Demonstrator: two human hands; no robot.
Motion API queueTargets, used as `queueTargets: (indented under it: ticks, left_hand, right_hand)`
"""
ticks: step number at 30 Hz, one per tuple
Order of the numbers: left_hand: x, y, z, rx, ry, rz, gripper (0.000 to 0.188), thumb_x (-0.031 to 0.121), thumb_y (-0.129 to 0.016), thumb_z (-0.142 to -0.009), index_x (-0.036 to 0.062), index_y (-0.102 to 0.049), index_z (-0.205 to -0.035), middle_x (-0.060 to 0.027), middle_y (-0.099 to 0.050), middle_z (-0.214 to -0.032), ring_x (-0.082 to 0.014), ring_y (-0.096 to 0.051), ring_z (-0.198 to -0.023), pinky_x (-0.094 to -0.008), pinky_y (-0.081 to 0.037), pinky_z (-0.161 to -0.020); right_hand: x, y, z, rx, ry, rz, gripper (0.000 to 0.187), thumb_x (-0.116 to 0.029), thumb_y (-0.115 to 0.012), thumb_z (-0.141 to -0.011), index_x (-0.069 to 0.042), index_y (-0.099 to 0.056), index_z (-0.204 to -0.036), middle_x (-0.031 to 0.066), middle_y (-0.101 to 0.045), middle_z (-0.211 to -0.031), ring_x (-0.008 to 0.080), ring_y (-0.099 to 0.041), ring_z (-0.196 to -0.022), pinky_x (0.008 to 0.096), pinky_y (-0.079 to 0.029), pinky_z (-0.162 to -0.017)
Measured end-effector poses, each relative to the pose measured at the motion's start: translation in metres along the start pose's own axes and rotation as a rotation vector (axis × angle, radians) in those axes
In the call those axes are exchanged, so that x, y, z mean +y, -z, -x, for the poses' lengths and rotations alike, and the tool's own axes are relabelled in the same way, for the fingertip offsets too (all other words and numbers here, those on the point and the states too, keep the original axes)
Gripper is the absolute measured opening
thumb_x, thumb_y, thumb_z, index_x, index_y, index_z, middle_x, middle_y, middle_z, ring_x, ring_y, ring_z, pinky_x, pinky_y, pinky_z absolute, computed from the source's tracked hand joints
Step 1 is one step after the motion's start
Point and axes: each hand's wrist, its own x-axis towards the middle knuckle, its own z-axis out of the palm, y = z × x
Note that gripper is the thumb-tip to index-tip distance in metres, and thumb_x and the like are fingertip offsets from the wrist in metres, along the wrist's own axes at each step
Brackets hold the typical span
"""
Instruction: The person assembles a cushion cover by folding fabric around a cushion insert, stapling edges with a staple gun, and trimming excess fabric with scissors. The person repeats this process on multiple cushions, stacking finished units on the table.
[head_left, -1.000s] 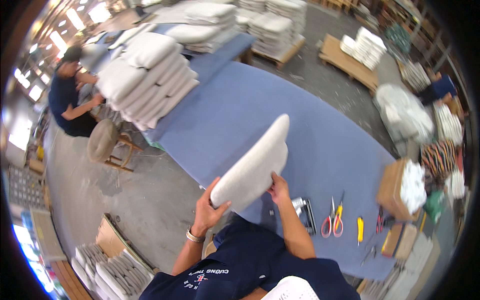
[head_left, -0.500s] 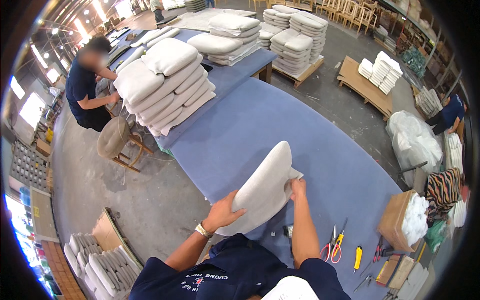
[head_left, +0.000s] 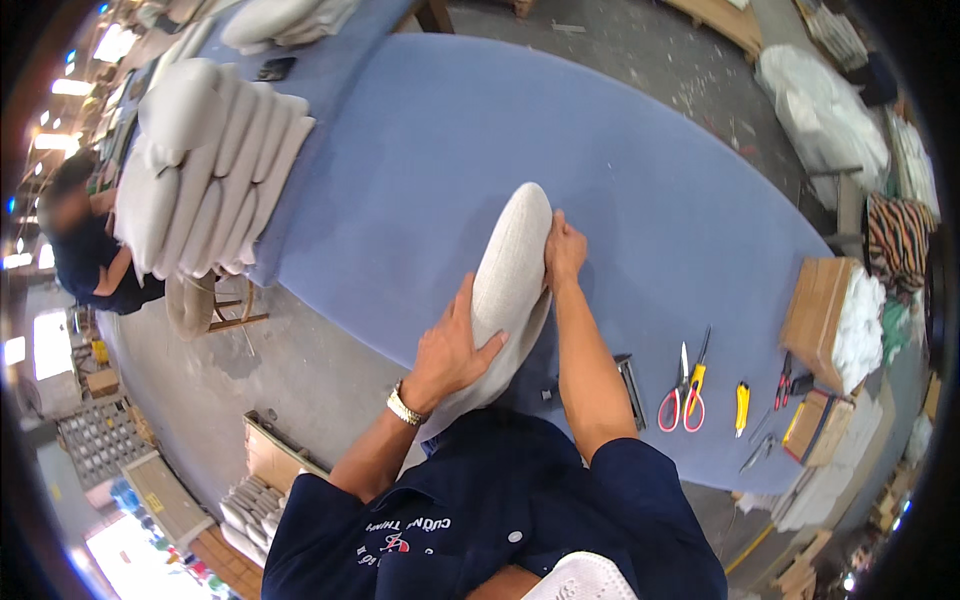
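Observation:
A light grey fabric-covered seat cushion stands on edge in front of my body, above the blue-covered table. My left hand is wrapped round its left side, thumb across the near face. On the far right edge, my right hand has its fingers curled in, gripping the cushion's rim. The underside is turned away and hidden. Beside my right forearm lies a dark, long-bodied tool, partly covered by the arm.
To the right lie red-handled scissors, a yellow-handled screwdriver, a yellow utility knife and red-handled pliers. A cardboard box holds white stuffing. Cushions are stacked at the far left, near a co-worker.
The cushion has turned from showing its broad face to a narrower, more upright side. Both hands have moved with it and keep their hold. The view has tilted and swung.

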Motion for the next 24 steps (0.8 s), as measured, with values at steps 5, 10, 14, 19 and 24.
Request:
queueTargets:
  ticks: [5, 10, 14, 19, 24]
  left_hand:
    - [0.008, 0.003, -0.079, -0.011, -0.125, 0.069, 0.095, 0.045, -0.070, -0.093, -0.0032, -0.021, -0.160, -0.0372, -0.056, -0.138, -0.0505, -0.062, -0.120, -0.0517, -0.051, -0.098]
    - [0.036, 0.035, -0.179, -0.130, -0.029, 0.147, 0.086, 0.041, -0.065, -0.098, -0.0056, -0.025, -0.159, -0.0367, -0.053, -0.144, -0.0456, -0.062, -0.124, -0.0484, -0.049, -0.104]
    - [0.036, 0.031, -0.163, -0.103, 0.053, 0.314, 0.086, 0.039, -0.063, -0.099, -0.0057, -0.021, -0.160, -0.0359, -0.049, -0.149, -0.0439, -0.058, -0.131, -0.0460, -0.046, -0.108]
    - [0.000, 0.017, -0.083, -0.044, 0.015, 0.337, 0.089, 0.039, -0.066, -0.097, -0.0045, -0.021, -0.161, -0.0367, -0.048, -0.149, -0.0469, -0.053, -0.136, -0.0457, -0.044, -0.111]
    - [-0.036, 0.007, 0.019, -0.043, 0.115, 0.329, 0.088, 0.035, -0.072, -0.092, 0.0075, -0.026, -0.162, -0.0296, -0.052, -0.149, -0.0476, -0.057, -0.129, -0.0486, -0.048, -0.107]
  right_hand:
    - [-0.015, -0.001, 0.013, 0.066, 0.000, 0.062, 0.059, -0.046, -0.048, -0.104, 0.004, -0.069, -0.081, 0.0250, -0.068, -0.078, 0.0433, -0.063, -0.074, 0.0512, -0.049, -0.077]
    - [-0.026, -0.010, 0.022, 0.120, 0.061, 0.032, 0.058, -0.043, -0.049, -0.103, 0.005, -0.062, -0.074, 0.0252, -0.064, -0.071, 0.0414, -0.055, -0.064, 0.0525, -0.046, -0.069]
    - [-0.021, -0.013, 0.015, 0.173, 0.108, 0.031, 0.055, -0.039, -0.052, -0.102, 0.006, -0.058, -0.070, 0.0248, -0.060, -0.065, 0.0370, -0.054, -0.058, 0.0516, -0.045, -0.064]
    - [-0.010, -0.015, 0.007, 0.182, 0.107, 0.031, 0.053, -0.038, -0.053, -0.100, 0.006, -0.060, -0.071, 0.0255, -0.060, -0.066, 0.0356, -0.054, -0.058, 0.0512, -0.044, -0.063]
    - [-0.006, -0.016, 0.005, 0.212, 0.152, 0.078, 0.053, -0.039, -0.054, -0.100, 0.007, -0.064, -0.076, 0.0249, -0.062, -0.068, 0.0378, -0.054, -0.060, 0.0513, -0.045, -0.067]
